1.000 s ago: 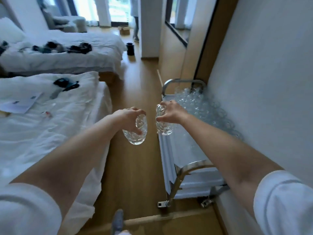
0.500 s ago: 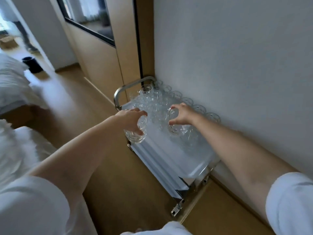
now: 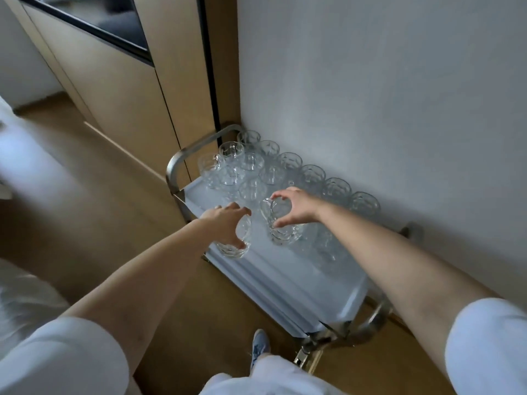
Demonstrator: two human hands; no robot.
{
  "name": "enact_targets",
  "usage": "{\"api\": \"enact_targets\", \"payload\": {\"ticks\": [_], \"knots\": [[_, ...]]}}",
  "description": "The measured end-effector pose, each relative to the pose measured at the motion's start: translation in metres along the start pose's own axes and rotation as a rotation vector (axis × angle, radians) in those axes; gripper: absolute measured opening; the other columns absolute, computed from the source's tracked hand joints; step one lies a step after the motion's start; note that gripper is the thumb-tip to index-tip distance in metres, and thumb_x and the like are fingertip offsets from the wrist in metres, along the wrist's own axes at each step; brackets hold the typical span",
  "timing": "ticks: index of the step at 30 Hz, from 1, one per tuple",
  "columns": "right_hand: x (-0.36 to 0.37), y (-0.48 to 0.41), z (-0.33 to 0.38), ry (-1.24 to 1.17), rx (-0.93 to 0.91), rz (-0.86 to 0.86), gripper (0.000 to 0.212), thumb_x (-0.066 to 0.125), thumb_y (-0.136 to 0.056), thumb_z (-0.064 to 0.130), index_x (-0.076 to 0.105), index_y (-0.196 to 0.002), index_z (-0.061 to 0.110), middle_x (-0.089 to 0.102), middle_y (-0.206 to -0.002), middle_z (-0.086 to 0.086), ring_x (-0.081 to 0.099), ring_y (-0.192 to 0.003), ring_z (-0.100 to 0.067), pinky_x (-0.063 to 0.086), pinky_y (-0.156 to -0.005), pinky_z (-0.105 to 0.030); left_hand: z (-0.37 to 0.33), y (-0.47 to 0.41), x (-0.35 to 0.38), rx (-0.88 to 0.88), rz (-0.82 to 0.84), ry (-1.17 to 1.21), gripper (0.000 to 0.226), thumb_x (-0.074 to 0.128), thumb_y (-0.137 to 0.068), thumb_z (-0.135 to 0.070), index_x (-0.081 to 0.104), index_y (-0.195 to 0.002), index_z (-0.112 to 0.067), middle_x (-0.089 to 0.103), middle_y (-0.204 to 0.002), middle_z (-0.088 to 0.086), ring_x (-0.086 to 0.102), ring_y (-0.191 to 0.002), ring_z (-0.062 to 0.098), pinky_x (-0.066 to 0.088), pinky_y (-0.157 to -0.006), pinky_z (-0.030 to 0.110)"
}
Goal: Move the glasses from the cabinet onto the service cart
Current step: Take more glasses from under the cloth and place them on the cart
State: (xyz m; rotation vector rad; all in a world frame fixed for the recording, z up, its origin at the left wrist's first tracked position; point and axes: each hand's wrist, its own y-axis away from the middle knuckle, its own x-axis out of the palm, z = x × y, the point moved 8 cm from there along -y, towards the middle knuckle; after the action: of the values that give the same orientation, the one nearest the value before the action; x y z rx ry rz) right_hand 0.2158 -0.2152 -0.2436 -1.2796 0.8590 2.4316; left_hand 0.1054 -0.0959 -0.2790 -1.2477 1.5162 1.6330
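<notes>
Holding one glass each, we list: left hand [image 3: 226,226] closed around a glass [image 3: 236,240] over the cart's [image 3: 288,283] near-left edge; right hand [image 3: 293,208] gripping a second glass [image 3: 281,229] by its rim over mid-tray. Stored glasses [image 3: 251,166] fill the far end and the wall [image 3: 370,95] side; the near half of the tray lies bare.

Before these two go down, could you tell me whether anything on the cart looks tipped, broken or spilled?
Nothing stands out. The glasses on the service cart stand upright along the wall, with no visible shards or liquid.
</notes>
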Motion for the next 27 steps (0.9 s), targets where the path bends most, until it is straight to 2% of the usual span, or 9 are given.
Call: {"api": "enact_targets", "payload": {"ticks": [7,11,13,21,24,27], "knots": [[-0.003,-0.086,0.045,0.002,-0.048,0.038,0.078,0.077,-0.072,0.046,0.039,-0.139,0.033,0.035,-0.145,-0.002,0.039,-0.131,-0.021,0.035,-0.106,-0.041,0.092,-0.032,-0.015,-0.099,-0.009,0.015,0.096,0.073,-0.069,-0.059,0.021,-0.146,-0.035,0.028,-0.148,0.0,0.043,-0.127,0.035,0.049,-0.094,0.043],[0.016,-0.119,0.058,-0.004,-0.031,0.099,0.078,0.077,-0.072,0.046,0.038,-0.139,0.033,0.032,-0.147,-0.002,0.038,-0.132,-0.022,0.035,-0.107,-0.044,0.129,-0.054,-0.01,-0.042,0.056,-0.073,0.097,0.073,-0.069,-0.059,0.019,-0.147,-0.035,0.029,-0.148,-0.001,0.04,-0.13,0.034,0.047,-0.098,0.042],[0.022,-0.139,0.06,0.006,0.003,0.143,0.08,0.077,-0.072,0.047,0.038,-0.14,0.032,0.032,-0.147,-0.003,0.038,-0.132,-0.023,0.035,-0.109,-0.044,0.151,-0.072,-0.014,-0.014,0.081,-0.081,0.097,0.073,-0.07,-0.058,0.02,-0.147,-0.034,0.031,-0.148,0.0,0.042,-0.129,0.034,0.046,-0.099,0.041],[0.061,-0.177,0.063,-0.057,0.242,0.083,0.089,0.08,-0.067,0.047,0.036,-0.143,0.03,0.036,-0.143,-0.003,0.041,-0.13,-0.024,0.034,-0.109,-0.034,0.212,-0.112,-0.016,0.135,0.085,-0.115,0.098,0.073,-0.07,-0.059,0.019,-0.147,-0.033,0.028,-0.148,0.001,0.039,-0.13,0.038,0.045,-0.098,0.04],[0.073,-0.184,0.066,-0.086,0.325,0.003,0.09,0.079,-0.066,0.048,0.036,-0.143,0.03,0.033,-0.146,-0.003,0.04,-0.13,-0.026,0.036,-0.109,-0.035,0.228,-0.128,-0.014,0.174,0.086,-0.119,0.097,0.073,-0.068,-0.059,0.02,-0.146,-0.035,0.029,-0.148,0.001,0.038,-0.13,0.037,0.045,-0.099,0.041],[0.087,-0.178,0.067,-0.119,0.419,-0.068,0.091,0.078,-0.066,0.05,0.034,-0.144,0.031,0.029,-0.149,-0.001,0.04,-0.13,-0.025,0.038,-0.107,-0.037,0.224,-0.136,-0.007,0.196,0.061,-0.108,0.092,0.075,-0.068,-0.054,0.024,-0.143,-0.034,0.028,-0.145,0.001,0.035,-0.129,0.038,0.047,-0.091,0.042]]}}
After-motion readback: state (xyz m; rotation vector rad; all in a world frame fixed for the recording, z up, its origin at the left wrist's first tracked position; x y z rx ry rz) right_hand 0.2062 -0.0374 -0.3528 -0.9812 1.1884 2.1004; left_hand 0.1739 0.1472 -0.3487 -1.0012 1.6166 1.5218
